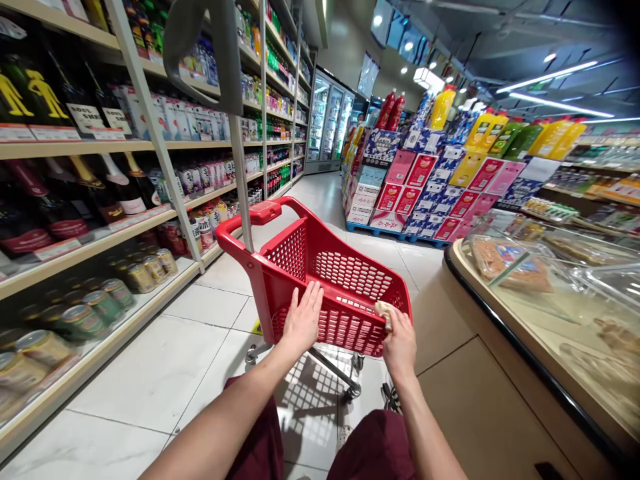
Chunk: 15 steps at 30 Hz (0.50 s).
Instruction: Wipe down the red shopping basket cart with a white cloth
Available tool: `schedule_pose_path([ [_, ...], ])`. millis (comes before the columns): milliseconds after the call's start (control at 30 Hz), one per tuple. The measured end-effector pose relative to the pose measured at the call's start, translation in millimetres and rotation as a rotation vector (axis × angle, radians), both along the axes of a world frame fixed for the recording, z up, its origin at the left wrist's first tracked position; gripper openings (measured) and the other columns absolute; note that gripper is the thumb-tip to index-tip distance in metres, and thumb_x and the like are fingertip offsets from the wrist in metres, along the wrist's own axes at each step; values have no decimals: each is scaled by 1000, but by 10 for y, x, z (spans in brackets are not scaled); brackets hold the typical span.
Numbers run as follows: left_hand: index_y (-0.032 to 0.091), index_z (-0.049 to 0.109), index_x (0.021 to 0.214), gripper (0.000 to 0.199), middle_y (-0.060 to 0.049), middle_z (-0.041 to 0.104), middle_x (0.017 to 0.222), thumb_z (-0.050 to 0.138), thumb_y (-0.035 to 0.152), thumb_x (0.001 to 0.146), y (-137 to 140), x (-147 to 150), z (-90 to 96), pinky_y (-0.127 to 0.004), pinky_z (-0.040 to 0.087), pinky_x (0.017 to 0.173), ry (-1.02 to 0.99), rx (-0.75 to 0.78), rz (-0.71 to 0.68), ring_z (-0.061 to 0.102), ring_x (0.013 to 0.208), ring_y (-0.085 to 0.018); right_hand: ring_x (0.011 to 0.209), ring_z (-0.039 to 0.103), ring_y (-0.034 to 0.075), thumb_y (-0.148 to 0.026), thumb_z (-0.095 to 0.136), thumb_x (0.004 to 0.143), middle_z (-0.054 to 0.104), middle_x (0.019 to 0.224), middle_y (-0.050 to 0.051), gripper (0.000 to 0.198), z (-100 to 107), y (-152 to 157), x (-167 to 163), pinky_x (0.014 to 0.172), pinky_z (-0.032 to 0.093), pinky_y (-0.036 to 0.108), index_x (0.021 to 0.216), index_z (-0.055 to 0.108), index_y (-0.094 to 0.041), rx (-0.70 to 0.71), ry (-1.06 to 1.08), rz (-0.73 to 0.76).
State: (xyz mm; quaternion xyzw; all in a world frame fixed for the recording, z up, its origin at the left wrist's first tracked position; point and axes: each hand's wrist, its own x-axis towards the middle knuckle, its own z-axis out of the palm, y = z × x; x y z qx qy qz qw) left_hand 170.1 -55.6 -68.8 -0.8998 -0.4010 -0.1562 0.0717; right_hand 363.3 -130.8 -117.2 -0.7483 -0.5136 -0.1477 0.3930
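Note:
A red plastic shopping cart (350, 270) with perforated basket walls stands side-on before me on the tiled floor. My left hand (303, 320) lies with fingers stretched out against the near wall of the cart, close to its top rim. At the right end of that rim, my right hand (400, 337) is closed on a crumpled whitish cloth (384, 313) and presses it to the rim. A grey metal pole (240, 180) with a hooked top rises from the cart's handle end. Inside the basket, I see no goods.
Shelves (120, 147) of bottles and cans run along the left. To the right is a display counter (500, 320) with packaged food. Ahead stands a stack of drink cartons (400, 193) topped with bottles, and glass-door fridges (327, 120) are at the back.

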Motion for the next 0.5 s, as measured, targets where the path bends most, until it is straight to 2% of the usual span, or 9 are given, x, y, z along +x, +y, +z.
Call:
schedule_pose_path([
  [67, 5, 19, 136, 66, -12, 18, 145, 38, 19, 74, 9, -15, -7, -46, 8, 107, 3, 2, -4, 5, 134, -22, 119, 37, 20, -2, 28, 67, 53, 119, 8, 59, 33, 35, -78, 100, 28, 45, 119, 51, -17, 12, -4, 7],
  [167, 5, 17, 136, 69, -12, 18, 145, 39, 19, 72, -8, 16, -35, -45, 9, 107, 8, 24, -1, 4, 134, -23, 125, 30, 18, -1, 26, 69, 49, 125, 7, 61, 84, 163, -360, 102, 24, 44, 124, 47, -18, 15, -74, 183],
  [233, 6, 15, 137, 70, -12, 18, 145, 39, 18, 72, -24, 31, -50, -46, 9, 107, 19, 46, -24, 4, 135, -22, 126, 28, 17, 0, 25, 69, 48, 127, 7, 62, 105, 216, -394, 103, 24, 43, 125, 45, -17, 5, -105, 252],
  [300, 7, 15, 137, 69, -11, 19, 145, 38, 18, 73, -43, 34, -59, -47, 8, 107, 27, 57, -53, 5, 135, -22, 123, 33, 18, -1, 26, 68, 51, 123, 7, 61, 105, 198, -231, 101, 27, 43, 122, 48, -18, 3, -93, 199],
  [400, 7, 16, 137, 67, -10, 18, 145, 37, 18, 74, -80, 42, -64, -46, 9, 107, 28, 53, -68, 5, 134, -22, 116, 40, 21, -2, 29, 67, 55, 116, 8, 57, 80, 132, 31, 98, 30, 44, 117, 53, -17, 31, -31, 22],
  [433, 7, 16, 137, 67, -11, 17, 145, 37, 17, 74, -93, 50, -62, -46, 10, 107, 27, 50, -62, 5, 134, -22, 116, 40, 21, -2, 29, 67, 55, 116, 8, 58, 71, 130, 32, 99, 30, 45, 118, 52, -17, 34, -24, 10],
  [500, 7, 17, 136, 68, -11, 17, 145, 38, 17, 73, -112, 68, -53, -44, 10, 107, 23, 42, -42, 4, 134, -22, 120, 37, 20, 0, 28, 67, 53, 120, 7, 61, 65, 167, -104, 100, 28, 45, 122, 48, -19, 30, -51, 90],
])
